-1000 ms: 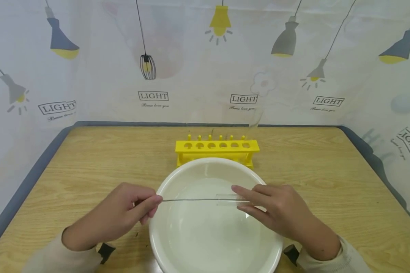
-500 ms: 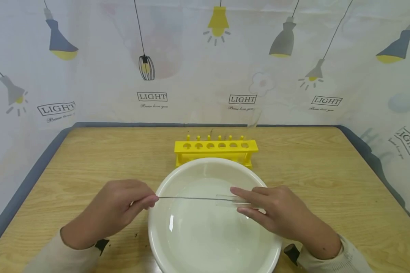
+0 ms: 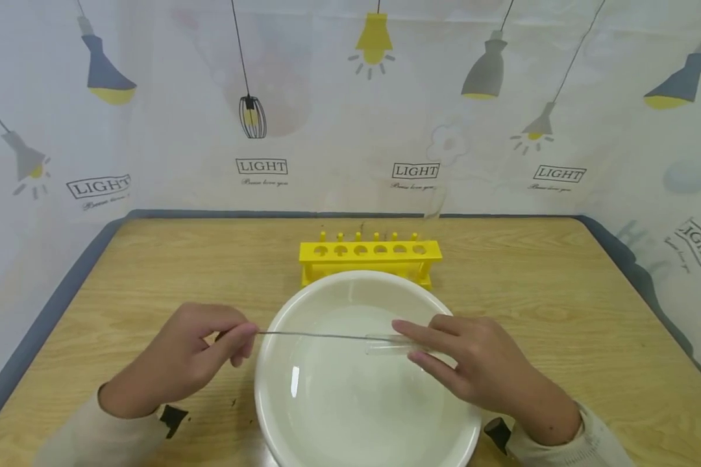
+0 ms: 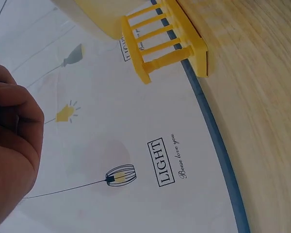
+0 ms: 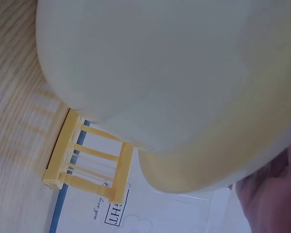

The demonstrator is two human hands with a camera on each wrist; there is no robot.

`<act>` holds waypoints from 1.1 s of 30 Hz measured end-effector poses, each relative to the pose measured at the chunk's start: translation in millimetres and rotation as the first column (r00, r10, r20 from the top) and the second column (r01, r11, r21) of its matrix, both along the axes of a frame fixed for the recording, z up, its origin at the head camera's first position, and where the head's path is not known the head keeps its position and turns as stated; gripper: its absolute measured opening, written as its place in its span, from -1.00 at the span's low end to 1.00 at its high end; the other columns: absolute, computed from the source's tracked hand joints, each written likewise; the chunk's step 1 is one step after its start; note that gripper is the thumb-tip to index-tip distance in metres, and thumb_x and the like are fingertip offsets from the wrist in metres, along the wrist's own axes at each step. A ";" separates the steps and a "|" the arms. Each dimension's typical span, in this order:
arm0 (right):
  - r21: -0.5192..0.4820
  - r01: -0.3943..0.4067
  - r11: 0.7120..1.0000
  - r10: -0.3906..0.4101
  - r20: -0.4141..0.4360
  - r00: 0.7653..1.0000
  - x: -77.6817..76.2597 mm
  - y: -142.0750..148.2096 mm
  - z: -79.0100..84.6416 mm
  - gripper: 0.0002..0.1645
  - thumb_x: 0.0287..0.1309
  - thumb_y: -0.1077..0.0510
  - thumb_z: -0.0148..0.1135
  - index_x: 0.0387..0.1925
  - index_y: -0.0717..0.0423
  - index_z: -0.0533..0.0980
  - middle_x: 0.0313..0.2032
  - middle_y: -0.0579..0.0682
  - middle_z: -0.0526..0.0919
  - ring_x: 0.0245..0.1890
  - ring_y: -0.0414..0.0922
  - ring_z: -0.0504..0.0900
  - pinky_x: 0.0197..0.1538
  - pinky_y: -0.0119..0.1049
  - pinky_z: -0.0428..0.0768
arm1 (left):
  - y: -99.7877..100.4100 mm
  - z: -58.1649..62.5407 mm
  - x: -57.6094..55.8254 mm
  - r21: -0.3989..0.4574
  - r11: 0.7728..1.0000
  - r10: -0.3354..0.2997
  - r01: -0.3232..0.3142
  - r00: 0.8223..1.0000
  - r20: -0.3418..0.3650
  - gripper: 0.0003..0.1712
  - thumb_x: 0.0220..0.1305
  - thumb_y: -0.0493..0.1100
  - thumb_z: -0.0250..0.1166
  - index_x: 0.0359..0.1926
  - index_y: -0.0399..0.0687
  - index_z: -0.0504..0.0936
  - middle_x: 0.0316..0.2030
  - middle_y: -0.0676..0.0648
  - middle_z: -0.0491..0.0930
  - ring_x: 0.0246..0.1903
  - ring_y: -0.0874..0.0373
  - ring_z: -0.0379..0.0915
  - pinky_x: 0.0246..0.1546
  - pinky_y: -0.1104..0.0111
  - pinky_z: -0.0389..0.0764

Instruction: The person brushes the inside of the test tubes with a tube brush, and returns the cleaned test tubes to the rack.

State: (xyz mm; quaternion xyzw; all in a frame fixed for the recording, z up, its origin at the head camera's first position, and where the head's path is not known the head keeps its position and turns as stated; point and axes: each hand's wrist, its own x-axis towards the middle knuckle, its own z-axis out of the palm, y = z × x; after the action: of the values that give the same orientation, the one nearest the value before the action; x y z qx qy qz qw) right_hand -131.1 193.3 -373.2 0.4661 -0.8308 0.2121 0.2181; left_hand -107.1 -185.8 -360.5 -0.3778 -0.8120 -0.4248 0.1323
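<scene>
Over the white basin (image 3: 262,383), my right hand (image 3: 473,353) holds a clear glass test tube (image 3: 380,346) lying nearly level between thumb and fingers. Its open mouth faces left, and its far part is hidden under the fingers. A thin twisted wire (image 3: 315,335), the handle of a test tube brush, runs into that mouth; the bristles are out of sight. Just left of the basin rim, my left hand (image 3: 195,350) pinches the wire's outer end between thumb and curled forefinger. In the left wrist view the curled fingers (image 4: 14,111) show at the left edge.
Behind the basin stands a yellow test tube rack (image 3: 368,251), with another clear tube (image 3: 435,204) upright at its right end. Water appears to lie in the basin. A printed curtain (image 3: 339,117) closes off the table's back and sides.
My left hand has moved left and slightly up, drawing more of the wire away from the tube. My right hand and the tube have stayed almost in place.
</scene>
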 end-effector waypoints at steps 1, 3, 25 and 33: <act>-0.008 -0.002 1.000 0.002 -0.023 1.000 -0.4 -0.3 -0.4 -0.55 0.49 -0.20 -0.02 0.14 -0.14 0.62 -0.47 -0.26 0.55 -0.61 -0.40 0.32 -0.51 -0.65 0.27 | -0.2 -0.4 0.1 0.012 1.000 -0.006 0.006 1.000 0.019 -0.59 0.30 -0.49 0.22 -0.52 0.11 0.55 -0.62 0.23 0.50 -0.59 0.45 0.39 -0.49 0.59 0.49; -0.018 0.006 1.000 -0.008 -0.061 0.998 -1.1 -1.0 -0.6 -0.54 0.48 -0.21 -0.03 0.11 -0.14 0.64 -0.46 -0.24 0.56 -0.60 -0.37 0.34 -0.51 -0.64 0.28 | -0.9 -1.1 0.1 0.034 0.999 -0.013 0.011 0.998 0.065 -0.57 0.31 -0.52 0.18 -0.55 0.07 0.54 -0.65 0.18 0.50 -0.62 0.41 0.41 -0.50 0.55 0.51; -0.167 0.062 0.984 -0.116 -0.337 0.934 -4.1 -7.5 2.2 -0.62 0.45 -0.12 0.09 -0.06 -0.06 0.73 -0.52 -0.09 0.58 -0.57 -0.19 0.43 -0.57 -0.47 0.42 | 1.6 5.4 -4.2 0.037 0.994 0.066 -0.102 0.839 0.540 -0.47 0.57 -0.18 -0.01 -0.66 -0.13 0.39 -0.77 -0.05 0.32 -0.76 0.23 0.15 -0.78 0.38 0.23; -0.147 0.066 0.987 -0.111 -0.325 0.939 -3.7 -7.2 0.4 -0.61 0.46 -0.13 0.07 -0.03 -0.08 0.72 -0.51 -0.11 0.58 -0.56 -0.21 0.42 -0.56 -0.47 0.43 | 2.9 6.9 -3.3 -0.014 0.995 0.087 -0.102 0.759 0.645 -0.44 0.57 -0.09 0.02 -0.65 -0.20 0.38 -0.75 0.10 0.28 -0.75 0.26 0.14 -0.78 0.40 0.17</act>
State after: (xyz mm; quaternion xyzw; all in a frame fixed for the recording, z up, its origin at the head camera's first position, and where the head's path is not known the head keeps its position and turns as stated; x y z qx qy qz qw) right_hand -134.9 186.0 -372.7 0.4414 -0.7862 0.1757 0.3952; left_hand -110.5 -182.8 -353.6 -0.1661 -0.8213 -0.5302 -0.1292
